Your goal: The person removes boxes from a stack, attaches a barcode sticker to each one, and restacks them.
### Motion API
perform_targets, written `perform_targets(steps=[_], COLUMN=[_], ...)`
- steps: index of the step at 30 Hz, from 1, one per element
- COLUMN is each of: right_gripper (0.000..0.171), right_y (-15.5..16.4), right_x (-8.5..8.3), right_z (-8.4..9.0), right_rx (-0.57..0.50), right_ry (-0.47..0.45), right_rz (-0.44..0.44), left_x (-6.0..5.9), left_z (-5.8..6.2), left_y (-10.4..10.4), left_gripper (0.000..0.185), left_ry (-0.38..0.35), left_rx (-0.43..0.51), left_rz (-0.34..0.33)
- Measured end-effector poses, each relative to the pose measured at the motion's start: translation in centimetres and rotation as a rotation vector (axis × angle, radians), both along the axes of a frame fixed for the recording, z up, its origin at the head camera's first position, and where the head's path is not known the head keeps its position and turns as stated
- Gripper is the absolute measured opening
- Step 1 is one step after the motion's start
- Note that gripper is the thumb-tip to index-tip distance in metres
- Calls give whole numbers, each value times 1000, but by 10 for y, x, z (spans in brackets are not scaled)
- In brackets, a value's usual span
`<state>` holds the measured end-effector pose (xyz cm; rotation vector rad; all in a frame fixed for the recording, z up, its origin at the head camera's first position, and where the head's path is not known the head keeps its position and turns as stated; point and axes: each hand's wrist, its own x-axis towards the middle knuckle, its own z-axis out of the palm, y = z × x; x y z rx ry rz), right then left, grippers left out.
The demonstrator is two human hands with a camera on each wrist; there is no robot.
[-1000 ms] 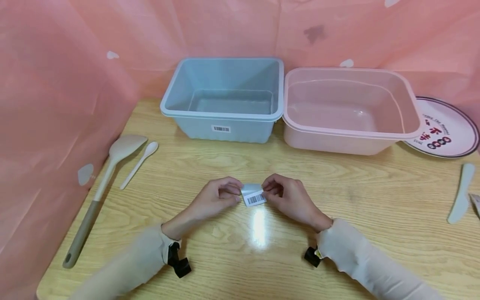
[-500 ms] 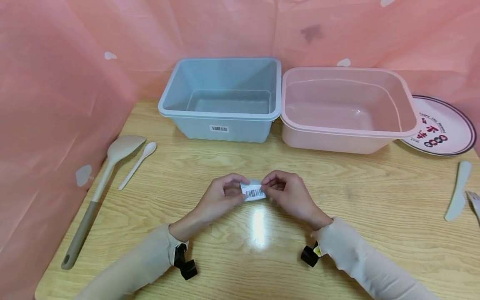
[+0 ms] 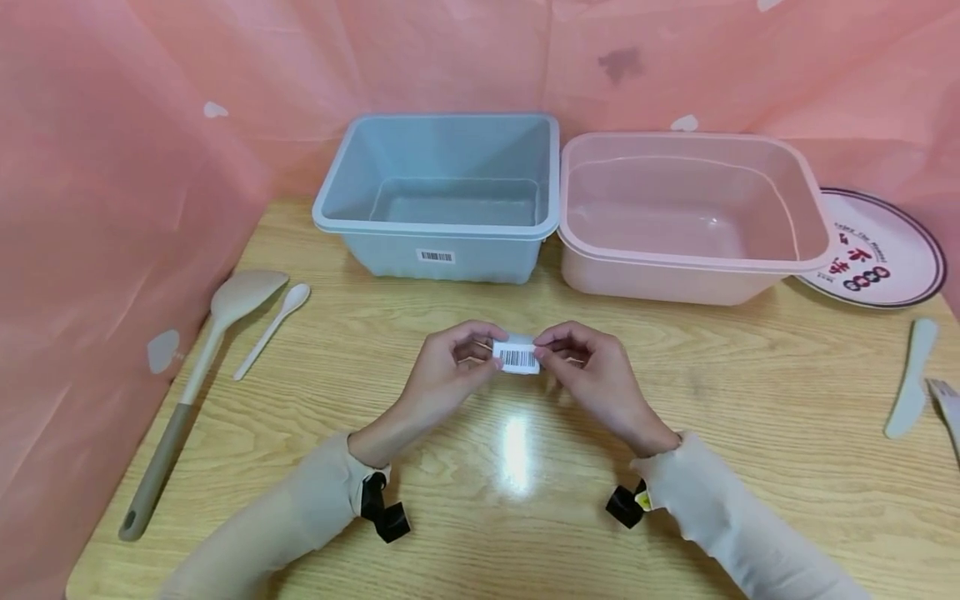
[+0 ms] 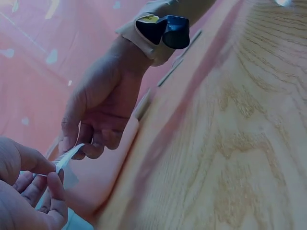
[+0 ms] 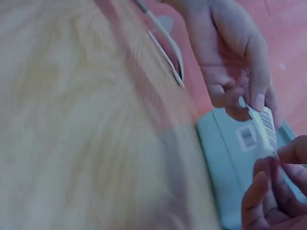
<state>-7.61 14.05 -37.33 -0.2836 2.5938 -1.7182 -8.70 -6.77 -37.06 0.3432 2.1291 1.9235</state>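
Observation:
Between my hands, above the wooden table (image 3: 450,467), is a small pale piece with a white barcode label (image 3: 517,358) on its near face. My left hand (image 3: 442,367) pinches its left edge between thumb and fingers. At the opposite edge, the right hand (image 3: 603,379) pinches it too. In the left wrist view the label (image 4: 67,157) looks thin and bent. The right wrist view shows the barcode face of the label (image 5: 266,127) side-on. Fingertips cover both ends, and what lies behind the barcode is mostly hidden.
Behind the hands stand a blue basin (image 3: 450,258) and a pink basin (image 3: 660,283). A plate (image 3: 911,250) lies partly under the pink rim. On the left lie a spatula (image 3: 198,367) and a small spoon (image 3: 272,331); on the right, a knife (image 3: 911,379) and a fork (image 3: 948,404).
Both hands have moved up and farther from the body, bringing the label along. It has gone from slanted to nearly level, and the left fingers have closed more firmly on its edge.

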Motion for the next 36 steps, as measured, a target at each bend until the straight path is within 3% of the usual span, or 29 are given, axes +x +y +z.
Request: perform_targets(steps=[7, 15, 20, 29, 36], right_gripper=[16, 18, 21, 17, 16], right_y=[4, -9, -14, -16, -19], right_x=[3, 4, 3, 2, 2], right_z=[10, 13, 14, 11, 8], right_rx=[169, 206, 216, 273, 264], right_ry=[427, 709, 770, 744, 752], right_rz=[-66, 30, 53, 35, 20], left_x=[-1, -1, -1, -1, 0], left_z=[5, 8, 9, 10, 10], left_y=[4, 7, 10, 12, 12], left_gripper=[26, 27, 26, 25, 26], left_ry=[5, 38, 47, 87, 68], left_rx=[-29, -26, -1, -24, -17], left_rz=[5, -21, -43, -23, 2])
